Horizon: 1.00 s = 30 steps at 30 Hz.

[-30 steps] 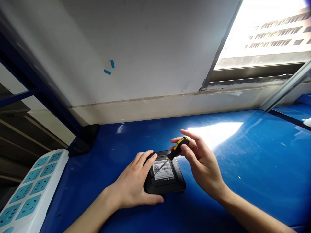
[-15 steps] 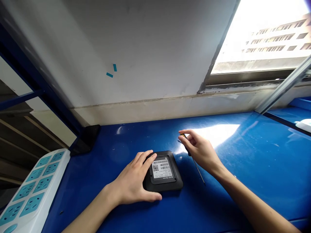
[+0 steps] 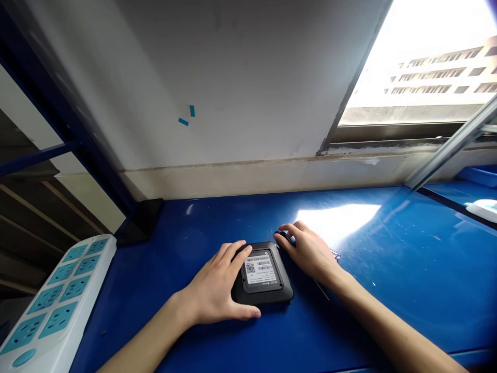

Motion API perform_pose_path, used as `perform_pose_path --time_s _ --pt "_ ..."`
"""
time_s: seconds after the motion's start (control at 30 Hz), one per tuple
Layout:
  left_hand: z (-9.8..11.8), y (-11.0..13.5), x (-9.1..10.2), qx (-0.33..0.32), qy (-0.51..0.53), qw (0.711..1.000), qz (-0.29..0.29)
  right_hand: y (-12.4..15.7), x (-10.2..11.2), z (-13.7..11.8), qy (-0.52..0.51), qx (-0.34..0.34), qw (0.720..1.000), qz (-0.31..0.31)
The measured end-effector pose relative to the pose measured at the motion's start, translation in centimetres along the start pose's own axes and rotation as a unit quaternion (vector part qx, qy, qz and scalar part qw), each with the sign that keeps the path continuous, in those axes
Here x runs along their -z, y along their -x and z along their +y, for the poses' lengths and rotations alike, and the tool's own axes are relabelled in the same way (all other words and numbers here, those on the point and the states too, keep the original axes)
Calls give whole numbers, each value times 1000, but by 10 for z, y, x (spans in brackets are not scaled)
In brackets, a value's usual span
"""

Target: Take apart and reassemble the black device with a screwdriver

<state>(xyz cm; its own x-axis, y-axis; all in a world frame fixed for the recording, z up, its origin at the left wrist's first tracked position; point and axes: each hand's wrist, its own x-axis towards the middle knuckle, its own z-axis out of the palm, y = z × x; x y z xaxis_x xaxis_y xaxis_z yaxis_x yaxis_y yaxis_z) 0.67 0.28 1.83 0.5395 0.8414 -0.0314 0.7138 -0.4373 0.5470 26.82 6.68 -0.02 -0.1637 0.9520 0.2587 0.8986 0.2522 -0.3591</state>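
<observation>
Head view: black box (image 3: 262, 274), label up, centre front of blue bench (image 3: 407, 259). Left hand (image 3: 215, 291) spread flat over its left edge, thumb along front. Right hand (image 3: 307, 251) palm down at its far right corner; whether it grips anything, cannot tell

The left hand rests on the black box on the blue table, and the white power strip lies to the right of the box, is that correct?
Not quite. The head view shows the white power strip lying to the left of the black box, not to the right. The left hand does rest on the box, on the blue table.
</observation>
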Motion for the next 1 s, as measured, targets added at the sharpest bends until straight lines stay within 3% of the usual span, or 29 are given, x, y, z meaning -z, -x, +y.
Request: perform_pose_path --time_s 0.23,0.4,0.57,0.73,0.9,1.0 --pt "0 1 0 -10 0 1000 3 -2 17 10 -10 -18 999 46" --pt "-1 2 0 -12 -21 1000 6 12 38 41 33 -45 996 75" --pt "1 3 1 -21 -23 1000 2 35 47 77 65 -69 995 -2" --pt "2 4 3 -22 -11 1000 9 53 48 88 52 -57 997 0" --pt "-1 4 0 -23 -16 1000 10 49 51 93 -57 -136 989 24" --pt "-3 4 -2 -22 -25 999 6 43 60 88 -196 -194 958 75"
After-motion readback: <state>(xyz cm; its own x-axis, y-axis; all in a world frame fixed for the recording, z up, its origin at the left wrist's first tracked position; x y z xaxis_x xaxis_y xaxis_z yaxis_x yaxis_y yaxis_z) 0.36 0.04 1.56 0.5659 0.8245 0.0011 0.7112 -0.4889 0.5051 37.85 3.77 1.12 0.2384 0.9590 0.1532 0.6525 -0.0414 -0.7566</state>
